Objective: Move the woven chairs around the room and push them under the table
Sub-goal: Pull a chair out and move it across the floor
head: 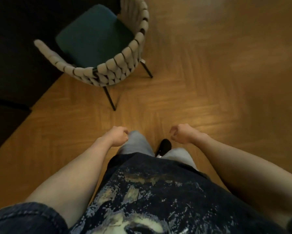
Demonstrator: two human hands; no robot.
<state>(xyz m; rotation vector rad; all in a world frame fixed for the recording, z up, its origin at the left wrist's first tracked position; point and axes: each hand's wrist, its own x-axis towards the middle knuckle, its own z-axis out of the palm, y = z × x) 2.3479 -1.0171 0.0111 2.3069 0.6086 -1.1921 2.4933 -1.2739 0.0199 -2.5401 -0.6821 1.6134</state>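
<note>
A woven chair [123,65] with a thick beige rope back, thin black legs and a dark teal seat cushion [92,34] stands on the floor at the upper left, its back turned toward me. My left hand [118,135] hangs low in front of my leg, fingers loosely curled, holding nothing. My right hand [182,135] is level with it, fingers curled and apart, also holding nothing. Both hands are well short of the chair and touch nothing. The dark mass [15,48] beside the chair's seat may be the table, but it is too dark to tell.
Herringbone wood floor [209,73] spreads to the right and ahead. The dark mass fills the left edge from top to middle. My legs and one black shoe [164,146] show between my hands.
</note>
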